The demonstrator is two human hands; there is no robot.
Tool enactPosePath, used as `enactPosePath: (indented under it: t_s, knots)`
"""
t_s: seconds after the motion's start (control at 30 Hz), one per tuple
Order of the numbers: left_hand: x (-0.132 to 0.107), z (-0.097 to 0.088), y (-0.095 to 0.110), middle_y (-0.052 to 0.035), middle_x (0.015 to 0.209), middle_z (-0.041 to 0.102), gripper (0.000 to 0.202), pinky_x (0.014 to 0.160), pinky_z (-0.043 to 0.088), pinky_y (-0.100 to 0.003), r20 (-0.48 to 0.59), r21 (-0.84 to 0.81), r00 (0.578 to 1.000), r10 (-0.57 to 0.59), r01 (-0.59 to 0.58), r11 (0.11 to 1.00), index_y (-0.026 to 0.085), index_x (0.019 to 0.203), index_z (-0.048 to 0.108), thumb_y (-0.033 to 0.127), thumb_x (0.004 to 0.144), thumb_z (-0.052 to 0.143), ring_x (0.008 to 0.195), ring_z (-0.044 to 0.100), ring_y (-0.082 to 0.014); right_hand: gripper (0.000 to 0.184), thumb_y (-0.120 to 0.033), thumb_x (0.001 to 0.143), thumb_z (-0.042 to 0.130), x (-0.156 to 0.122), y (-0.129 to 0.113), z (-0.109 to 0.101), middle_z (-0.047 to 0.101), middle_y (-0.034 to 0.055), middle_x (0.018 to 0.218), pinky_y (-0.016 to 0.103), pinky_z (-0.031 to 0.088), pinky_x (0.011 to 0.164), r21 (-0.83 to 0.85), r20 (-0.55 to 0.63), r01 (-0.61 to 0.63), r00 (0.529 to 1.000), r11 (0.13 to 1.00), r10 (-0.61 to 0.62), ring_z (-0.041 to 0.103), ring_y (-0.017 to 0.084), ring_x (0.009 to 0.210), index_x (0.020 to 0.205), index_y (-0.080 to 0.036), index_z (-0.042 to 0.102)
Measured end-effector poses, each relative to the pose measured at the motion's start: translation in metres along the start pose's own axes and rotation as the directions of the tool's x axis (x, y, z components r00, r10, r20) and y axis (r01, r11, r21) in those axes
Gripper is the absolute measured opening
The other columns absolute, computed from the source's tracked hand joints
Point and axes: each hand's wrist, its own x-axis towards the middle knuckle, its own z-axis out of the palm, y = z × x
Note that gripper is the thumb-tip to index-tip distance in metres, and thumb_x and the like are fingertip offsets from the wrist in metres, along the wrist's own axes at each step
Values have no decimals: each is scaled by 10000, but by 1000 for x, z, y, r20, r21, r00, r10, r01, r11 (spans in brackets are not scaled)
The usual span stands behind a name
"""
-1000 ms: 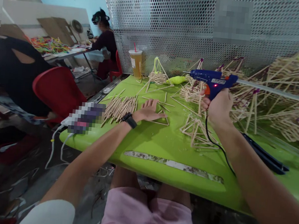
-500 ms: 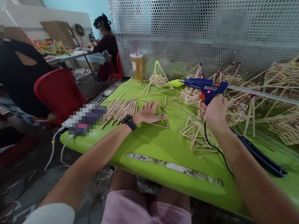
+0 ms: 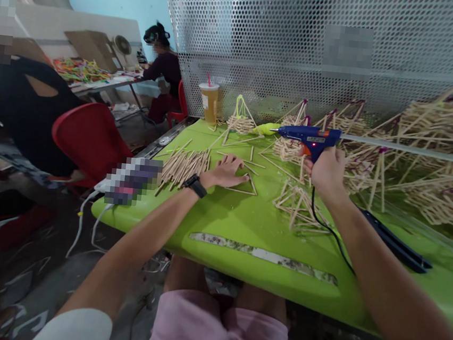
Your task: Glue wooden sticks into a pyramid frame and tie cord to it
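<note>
A red chair [image 3: 89, 135] stands at the far left, and behind it a second person [image 3: 162, 67] sits at another table. On the left corner of the lime-green desk [image 3: 245, 220] lies a white power strip [image 3: 129, 179], and just beside it a loose pile of wooden sticks [image 3: 182, 164]. Farther back, near the perforated metal screen, stands a plastic drink cup [image 3: 209, 101] with a straw.

The left hand [image 3: 226, 172], with a black watch [image 3: 195, 185] on its wrist, lies palm down on the desk, fingers spread and gripping nothing. Its fingertips rest on a flat stick triangle [image 3: 245, 185] just right of the pile.

To the right, a small stick frame [image 3: 297, 206] lies on the desk. Above and slightly behind it, the right hand [image 3: 324, 171] is closed around the grip of a blue glue gun [image 3: 307, 136], held clear of the desk with its nozzle pointing left and a red light showing on its side. The gun's black cord [image 3: 325, 227] hangs down from the hand and runs along the forearm.

Finished stick structures [image 3: 438, 137] are stacked along the right of the desk.
</note>
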Motion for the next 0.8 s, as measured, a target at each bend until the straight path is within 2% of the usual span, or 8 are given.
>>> enactPosePath:
  t_s: [0.17, 0.3, 0.37, 0.5, 0.57, 0.73, 0.8]
  knots:
    - [7, 6, -8, -134, 1468, 526, 427, 1217, 373, -548, -48, -23, 986, 160, -161, 987, 304, 1420, 589, 443, 1027, 496, 1440, 455, -337, 749, -856, 959, 323, 0, 0, -1, 414, 32, 469, 380, 280, 467, -10, 0, -26, 1000, 1000, 26, 369, 197, 432, 749, -248, 705]
    - [11, 8, -10, -104, 1450, 583, 403, 1179, 404, -539, -29, -18, 970, 239, -240, 971, 343, 1355, 693, 303, 1023, 467, 1436, 470, -328, 698, -801, 988, 374, 3, 6, -2, 462, 51, 486, 374, 279, 468, 17, -16, 1, 1000, 1000, 0, 383, 191, 441, 680, -249, 671]
    - [12, 7, -10, -102, 1457, 592, 388, 1168, 414, -537, -22, -17, 972, 236, -236, 972, 326, 1307, 725, 282, 1014, 475, 1431, 477, -326, 696, -793, 999, 369, 5, 9, -3, 466, 47, 484, 374, 285, 464, 7, -19, 23, 1000, 1000, -23, 393, 195, 433, 690, -256, 687]
    - [11, 5, -10, -102, 1429, 605, 348, 1164, 422, -529, -37, -23, 973, 227, -228, 973, 316, 1235, 741, 278, 1011, 478, 1411, 496, -314, 766, -819, 1010, 299, 6, 14, -4, 461, 35, 474, 390, 339, 467, -46, -18, 34, 999, 998, -34, 436, 221, 420, 847, -258, 794]
    - [10, 3, -12, -101, 1411, 604, 335, 1170, 419, -529, -37, -30, 973, 227, -228, 973, 320, 1214, 738, 273, 1009, 477, 1396, 505, -310, 779, -821, 1013, 285, 7, 15, -4, 482, 41, 485, 392, 348, 472, -59, -18, 33, 999, 998, -34, 450, 222, 427, 870, -254, 800]
    - [10, 2, -19, -121, 1390, 569, 345, 1189, 399, -525, -14, -3, 978, 208, -208, 978, 302, 1250, 716, 263, 1013, 469, 1393, 506, -309, 698, -808, 1008, 342, 6, 15, -5, 471, 44, 486, 369, 301, 463, -23, -6, 43, 999, 999, -44, 412, 187, 436, 681, -262, 629]
    - [11, 1, -22, -129, 1389, 566, 353, 1186, 407, -504, -28, 10, 975, 220, -220, 975, 284, 1267, 709, 270, 1019, 458, 1382, 517, -301, 664, -794, 1007, 366, 6, 14, -5, 451, 40, 474, 367, 286, 459, -4, -3, 40, 999, 999, -40, 399, 185, 437, 657, -267, 570]
